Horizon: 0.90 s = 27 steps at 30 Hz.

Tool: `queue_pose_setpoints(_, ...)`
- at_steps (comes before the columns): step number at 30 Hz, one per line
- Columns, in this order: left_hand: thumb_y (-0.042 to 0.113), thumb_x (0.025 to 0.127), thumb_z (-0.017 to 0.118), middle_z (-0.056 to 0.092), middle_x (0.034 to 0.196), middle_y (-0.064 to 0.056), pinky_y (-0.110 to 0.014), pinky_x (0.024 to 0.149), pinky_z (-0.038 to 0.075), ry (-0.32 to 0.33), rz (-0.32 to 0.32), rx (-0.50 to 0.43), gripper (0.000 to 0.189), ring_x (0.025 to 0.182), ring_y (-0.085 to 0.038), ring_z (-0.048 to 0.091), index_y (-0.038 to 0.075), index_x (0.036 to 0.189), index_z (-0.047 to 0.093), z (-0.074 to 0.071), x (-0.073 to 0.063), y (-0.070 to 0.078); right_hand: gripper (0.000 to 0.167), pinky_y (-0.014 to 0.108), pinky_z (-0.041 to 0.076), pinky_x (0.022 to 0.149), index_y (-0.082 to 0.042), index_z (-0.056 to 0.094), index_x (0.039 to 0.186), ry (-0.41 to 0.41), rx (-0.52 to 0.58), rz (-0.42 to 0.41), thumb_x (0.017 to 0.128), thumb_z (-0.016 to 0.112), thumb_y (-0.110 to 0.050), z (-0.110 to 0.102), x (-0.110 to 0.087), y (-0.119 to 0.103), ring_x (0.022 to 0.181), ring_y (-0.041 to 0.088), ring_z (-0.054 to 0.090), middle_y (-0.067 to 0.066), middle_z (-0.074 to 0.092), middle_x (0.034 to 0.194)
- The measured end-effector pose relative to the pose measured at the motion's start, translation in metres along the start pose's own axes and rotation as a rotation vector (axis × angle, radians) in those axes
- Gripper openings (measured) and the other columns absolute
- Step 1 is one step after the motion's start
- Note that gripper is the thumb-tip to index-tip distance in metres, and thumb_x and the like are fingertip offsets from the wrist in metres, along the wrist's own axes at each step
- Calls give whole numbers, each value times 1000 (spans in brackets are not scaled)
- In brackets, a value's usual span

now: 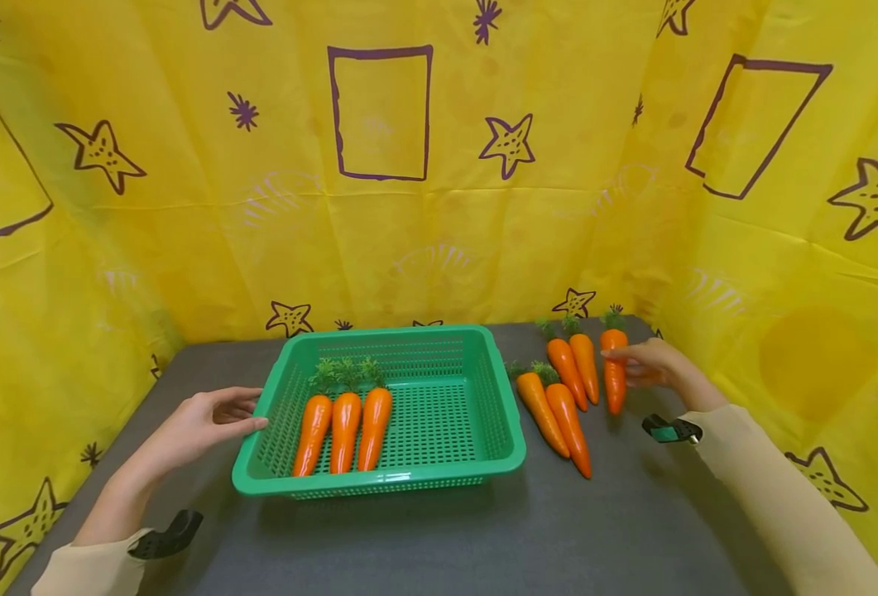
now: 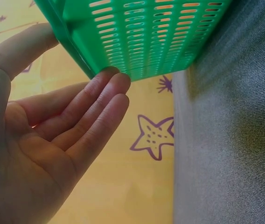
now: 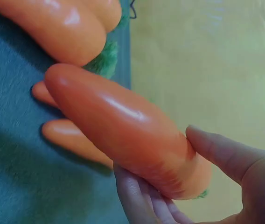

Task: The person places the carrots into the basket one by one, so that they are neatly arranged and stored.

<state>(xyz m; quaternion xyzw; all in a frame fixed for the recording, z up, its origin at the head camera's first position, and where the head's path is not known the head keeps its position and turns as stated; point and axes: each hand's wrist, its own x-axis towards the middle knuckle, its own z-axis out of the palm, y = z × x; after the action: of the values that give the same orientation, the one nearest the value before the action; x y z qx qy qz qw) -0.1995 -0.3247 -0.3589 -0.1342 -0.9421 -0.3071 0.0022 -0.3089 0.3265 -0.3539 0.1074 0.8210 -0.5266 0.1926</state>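
Note:
My right hand (image 1: 650, 364) pinches an orange carrot (image 1: 614, 372) with a green leafy top, thumb on one side and fingers on the other. In the right wrist view this carrot (image 3: 123, 126) points its tapered end away from the palm. My left hand (image 1: 196, 426) touches the left rim of a green plastic basket (image 1: 509, 414), its fingers (image 2: 97, 126) nearly straight and its thumb spread apart from them. Inside the basket, three carrots (image 1: 345, 430) lie side by side on the left, leafy tops toward the back.
Between basket and right hand lie more loose carrots: a pair (image 1: 568, 426) close to the basket's right side and another pair (image 1: 576, 368) farther back. Everything is on a dark grey table (image 1: 409, 546). Yellow patterned cloth (image 1: 439, 248) walls the back and both sides.

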Motion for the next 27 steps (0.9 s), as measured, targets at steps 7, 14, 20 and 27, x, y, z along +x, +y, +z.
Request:
queue_pose_setpoints(7,42,87,66,68,108,-8,-27,74,52,7,8,-3,59,93,-17,66,4,131,55,0,2,0,67,37,53,87,11,42,130,-12,-38,-81,89,65,-36,10,-12,-22,80,8,64,0,59,99)
queue_pose_setpoints(14,38,88,67,68,108,-8,-25,72,52,-29,7,-20,57,91,-15,66,2,130,54,2,-4,2,59,36,55,83,15,46,129,-89,-56,-125,92,62,-28,32,-22,-34,81,12,66,-1,66,90)
queue_pose_setpoints(20,35,89,66,68,108,-9,-25,73,52,-31,18,-7,55,92,-17,66,0,129,55,2,-5,3,63,41,53,89,14,42,132,-135,-113,-175,92,61,-32,48,-26,-48,94,20,65,9,63,109)
queue_pose_setpoints(27,39,88,66,68,107,-7,-27,74,52,-13,11,-11,56,93,-18,66,2,129,55,-2,-2,4,71,40,53,87,15,35,136,-165,-148,-200,92,62,-34,65,-31,-67,94,21,65,13,64,108)
